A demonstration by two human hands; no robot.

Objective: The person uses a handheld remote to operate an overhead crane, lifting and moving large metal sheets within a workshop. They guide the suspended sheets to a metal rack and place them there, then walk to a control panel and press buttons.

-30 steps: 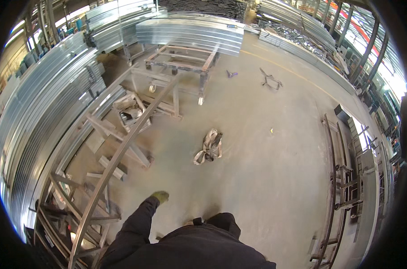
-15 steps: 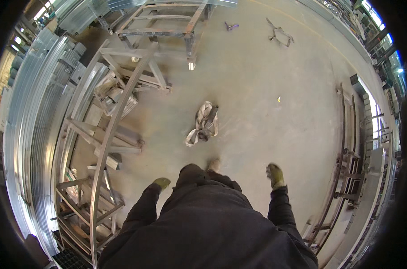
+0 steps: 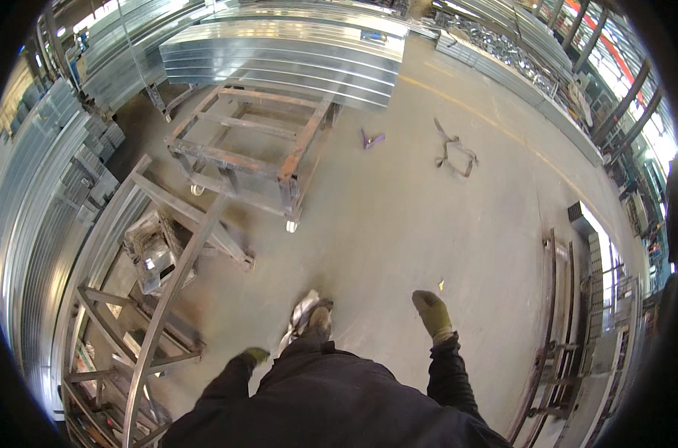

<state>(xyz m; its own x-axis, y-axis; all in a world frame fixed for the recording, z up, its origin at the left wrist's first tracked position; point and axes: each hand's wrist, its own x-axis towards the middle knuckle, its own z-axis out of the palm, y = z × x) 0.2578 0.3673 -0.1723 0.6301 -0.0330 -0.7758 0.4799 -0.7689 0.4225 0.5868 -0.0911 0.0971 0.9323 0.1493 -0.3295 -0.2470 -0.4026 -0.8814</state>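
My right hand [image 3: 432, 313], in a yellow-green work glove with dark fingertips, hangs over the floor to the right of my body. Its fingers point loosely forward and nothing shows in it. Close against my left side is my left hand [image 3: 255, 355], gloved the same way; its fingers are mostly hidden. Neither hand touches any object in sight. A pale webbing sling [image 3: 300, 313] lies bundled on the floor by my shoe [image 3: 320, 321], partly covered by it.
Metal frames [image 3: 171, 299] line the left, with a battered crate [image 3: 152, 254] behind. Ahead stands a wheeled rusty cart [image 3: 283, 168] near stacked silver profiles [image 3: 294, 60]. A strap [image 3: 458, 160] and purple item [image 3: 370, 140] lie on the floor. Racks [image 3: 559, 336] run along the right.
I have walked forward: the cart, frames and floor items sit nearer, and my shoe has reached the sling. My right arm has swung forward; my left hand is lower in view.
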